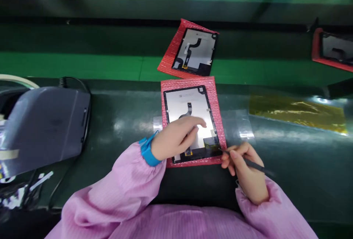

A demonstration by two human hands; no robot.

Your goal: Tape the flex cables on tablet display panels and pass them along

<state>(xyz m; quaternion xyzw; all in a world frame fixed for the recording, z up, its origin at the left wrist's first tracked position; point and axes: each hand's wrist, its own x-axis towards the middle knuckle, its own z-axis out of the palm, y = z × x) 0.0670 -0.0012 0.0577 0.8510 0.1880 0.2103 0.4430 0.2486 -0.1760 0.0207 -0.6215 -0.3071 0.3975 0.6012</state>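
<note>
- Left hand (176,138), fingers parted, covered part of the silver, black-edged rectangular panel (200,110)
- Right hand (249,176) pinched slim dark tool (255,165) at panel's near-right corner
- Smooth green tabletop (124,114) stretched left of panel

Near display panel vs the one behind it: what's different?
The near panel leans left at the top; the far panel leans right. The left hand partly covers the near panel and its cable; the far panel's is in full view. Both lie on red wrap, pale with dark edges.

Three panels (200,101), three red wraps (217,121), one tool (256,166), one yellow sheet (298,111)
</note>
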